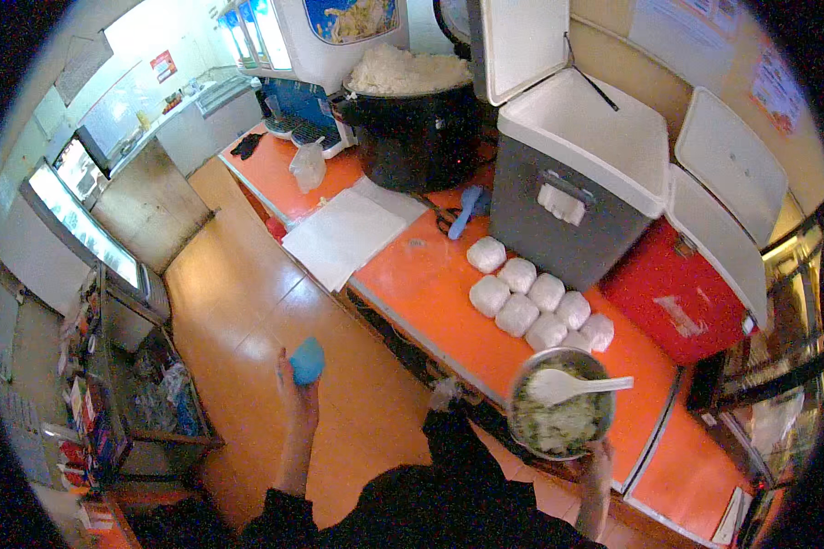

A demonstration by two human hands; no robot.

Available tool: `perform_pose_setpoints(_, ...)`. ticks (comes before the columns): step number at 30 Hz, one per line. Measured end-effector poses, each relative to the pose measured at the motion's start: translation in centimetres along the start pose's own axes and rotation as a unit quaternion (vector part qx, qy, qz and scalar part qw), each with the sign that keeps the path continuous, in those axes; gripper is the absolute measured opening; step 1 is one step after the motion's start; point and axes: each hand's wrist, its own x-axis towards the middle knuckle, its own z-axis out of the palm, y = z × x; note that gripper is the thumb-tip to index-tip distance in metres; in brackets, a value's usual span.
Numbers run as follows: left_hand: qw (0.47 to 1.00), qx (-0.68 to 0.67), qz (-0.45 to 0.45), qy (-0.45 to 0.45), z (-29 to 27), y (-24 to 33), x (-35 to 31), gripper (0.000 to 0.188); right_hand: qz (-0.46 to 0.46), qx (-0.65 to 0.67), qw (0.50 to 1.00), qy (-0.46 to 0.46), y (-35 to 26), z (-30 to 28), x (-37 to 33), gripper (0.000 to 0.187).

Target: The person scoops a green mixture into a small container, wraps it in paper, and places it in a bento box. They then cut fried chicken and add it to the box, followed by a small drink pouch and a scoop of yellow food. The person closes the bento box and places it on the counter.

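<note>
My left hand [300, 389], raised over the floor to the left of the counter, has its fingers round a small blue rounded object [308, 360] whose kind I cannot make out. In my right hand [595, 462] is a metal bowl [515, 425], gripped by its near right rim above the counter's front edge. Pale rice-like food with green bits [558, 427] fills the bowl. Across its top lies a white rice paddle [558, 386], handle pointing right. Just beyond the bowl, several white wrapped rounded packets [518, 314] sit close together in rows.
On the orange counter [421, 311] stand a black pot [412, 137] heaped with white rice, an open grey cooler [549, 201] and an open red cooler [687, 302]. White sheets [343, 233], scissors [447, 221] and a clear bag [309, 166] lie there too. Shelves [156, 393] stand left.
</note>
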Motion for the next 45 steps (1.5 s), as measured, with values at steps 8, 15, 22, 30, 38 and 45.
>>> perform_pose_setpoints(8, 1.000, -0.010, -0.024, -0.016, 7.3, -1.2, 14.0, 0.066, 0.094, 0.035, 0.987, -0.128, 3.9, 26.0, 9.7, 0.037)
perform_pose_setpoints(15, 0.995, -0.010, -0.101, -0.008, 7.5, -3.4, 24.2, 0.063, 0.049, 0.058, 0.991, -0.113, 8.3, 34.6, 14.0, 0.035)
perform_pose_setpoints(22, 0.975, 0.187, -0.057, -0.109, 8.2, -5.9, 33.8, 0.067, -0.050, -0.333, 0.932, 0.132, 4.1, 39.2, 8.7, 0.026)
perform_pose_setpoints(30, 0.992, 0.106, -0.056, 0.043, 3.8, -6.7, 36.6, 0.072, -0.301, -0.351, 0.839, -0.287, 7.8, 68.6, 19.3, 0.036)
perform_pose_setpoints(38, 0.990, 0.063, -0.085, 0.088, 0.5, -4.8, 38.5, 0.067, -0.419, -0.572, 0.647, -0.280, 19.3, 76.9, 25.5, 0.035)
perform_pose_setpoints(45, 0.992, 0.100, -0.062, 0.038, -1.3, -4.6, 41.8, 0.064, -0.035, -0.180, 0.928, -0.324, 16.0, 76.8, 28.6, 0.026)
